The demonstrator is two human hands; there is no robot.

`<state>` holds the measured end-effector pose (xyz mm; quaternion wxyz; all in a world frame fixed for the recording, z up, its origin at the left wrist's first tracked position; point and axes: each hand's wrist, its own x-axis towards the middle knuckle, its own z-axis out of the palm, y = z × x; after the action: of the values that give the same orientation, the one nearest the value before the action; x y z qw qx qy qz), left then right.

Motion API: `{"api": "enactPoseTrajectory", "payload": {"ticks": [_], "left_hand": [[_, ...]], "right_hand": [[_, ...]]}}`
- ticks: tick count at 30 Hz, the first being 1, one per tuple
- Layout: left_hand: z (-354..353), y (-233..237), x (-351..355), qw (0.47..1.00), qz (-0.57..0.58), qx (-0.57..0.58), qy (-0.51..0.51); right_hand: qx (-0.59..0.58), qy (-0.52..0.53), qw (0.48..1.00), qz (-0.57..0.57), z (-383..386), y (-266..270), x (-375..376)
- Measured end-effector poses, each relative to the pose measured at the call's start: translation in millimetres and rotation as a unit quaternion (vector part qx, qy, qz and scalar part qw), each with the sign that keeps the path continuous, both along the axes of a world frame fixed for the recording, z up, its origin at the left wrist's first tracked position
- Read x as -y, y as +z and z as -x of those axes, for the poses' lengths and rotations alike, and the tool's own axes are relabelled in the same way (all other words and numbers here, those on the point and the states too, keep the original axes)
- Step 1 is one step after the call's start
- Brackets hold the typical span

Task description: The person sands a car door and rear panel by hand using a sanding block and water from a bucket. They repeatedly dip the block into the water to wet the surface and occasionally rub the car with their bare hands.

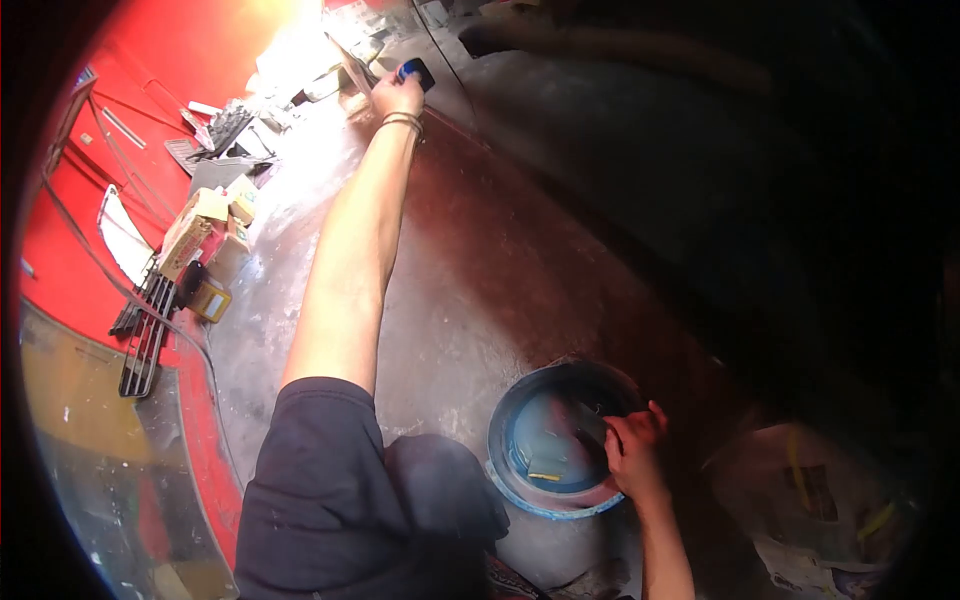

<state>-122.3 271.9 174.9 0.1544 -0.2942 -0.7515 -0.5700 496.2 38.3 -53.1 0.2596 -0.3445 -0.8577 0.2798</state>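
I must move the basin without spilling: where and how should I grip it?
Grip the basin by opposite sides of its rim, probably two-handed from above: it sits upright, round and open-topped, and what looks like water inside favours a level lift.

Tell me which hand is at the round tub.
The right hand, its fingers by the tub. The left hand is stretched far from it, with bands on its wrist and a dark blue thing in its grasp.
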Motion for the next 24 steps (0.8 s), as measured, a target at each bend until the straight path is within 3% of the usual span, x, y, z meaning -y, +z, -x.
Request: {"api": "enactPoseTrajectory", "payload": {"ticks": [3, 6, 9, 12, 15, 17, 19, 20, 22, 24], "left_hand": [[6, 8, -20, 0.999, -0.008, -0.032, 0.042], [3, 11, -39, 0.994, -0.043, -0.095, 0.041], [-9, 21, -36, 0.999, 0.041, -0.019, 0.023], [-45, 21, -32, 0.992, -0.11, -0.054, -0.03], [-136, 27, -4, 0.966, -0.223, -0.088, -0.102], [-228, 26, 35, 0.947, -0.227, -0.072, -0.214], [-329, 16, 69, 0.916, -0.274, -0.189, -0.224], [-370, 14, 98, 0.897, -0.213, -0.297, -0.249], [-432, -10, 120, 0.876, -0.221, -0.294, -0.311], [-439, -15, 117, 0.874, -0.255, -0.27, -0.313]], "right_hand": [[0.036, -0.008, 0.999, -0.023, 4, 1, 2], [0.059, -0.021, 0.998, 0.03, 3, 0, 6], [0.064, -0.012, 0.996, 0.063, 0, 2, 6], [0.039, -0.021, 0.997, 0.069, 2, -1, 7], [0.056, -0.012, 0.998, 0.026, 0, 1, 7], [0.038, -0.008, 0.999, 0.022, -2, -1, 8], [0.027, -0.011, 0.999, 0.024, -1, -5, 9], [0.026, -0.017, 0.999, 0.03, -2, -8, 13], [0.033, -0.021, 0.999, 0.029, -3, -4, 17], [0.048, -0.02, 0.998, 0.017, -5, 5, 21]]}}
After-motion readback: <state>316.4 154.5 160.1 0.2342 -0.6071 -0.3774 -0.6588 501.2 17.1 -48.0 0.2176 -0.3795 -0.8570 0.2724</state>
